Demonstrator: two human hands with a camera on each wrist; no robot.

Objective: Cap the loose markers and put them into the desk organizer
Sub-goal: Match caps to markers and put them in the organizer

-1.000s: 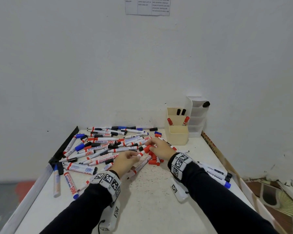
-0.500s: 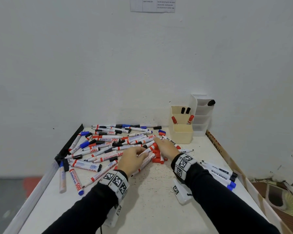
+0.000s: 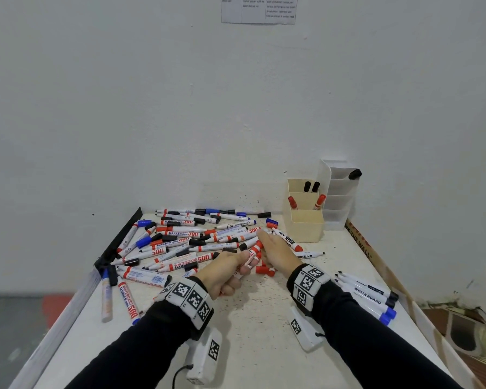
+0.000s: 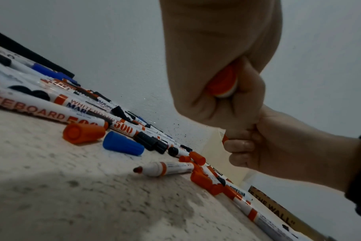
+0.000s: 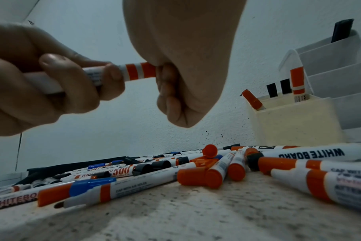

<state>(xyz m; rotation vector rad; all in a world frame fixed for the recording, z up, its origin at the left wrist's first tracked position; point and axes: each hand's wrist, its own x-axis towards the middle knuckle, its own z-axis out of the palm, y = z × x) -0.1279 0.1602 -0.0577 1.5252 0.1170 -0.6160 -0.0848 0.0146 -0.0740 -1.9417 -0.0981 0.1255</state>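
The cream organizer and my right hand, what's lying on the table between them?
In the head view, one red-capped marker lies slanted between the right hand and the cream organizer; loose blue and red caps sit just left.

Since a second ago the left hand (image 3: 227,272) has lifted a red marker (image 5: 132,73) off the table (image 3: 253,346) and drawn back toward the person, while the right hand (image 3: 275,252) has closed over the marker's far end.

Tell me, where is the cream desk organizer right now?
In the head view the cream organizer stands at the table's far right, by the wall, beside a clear organizer and just beyond the right hand.
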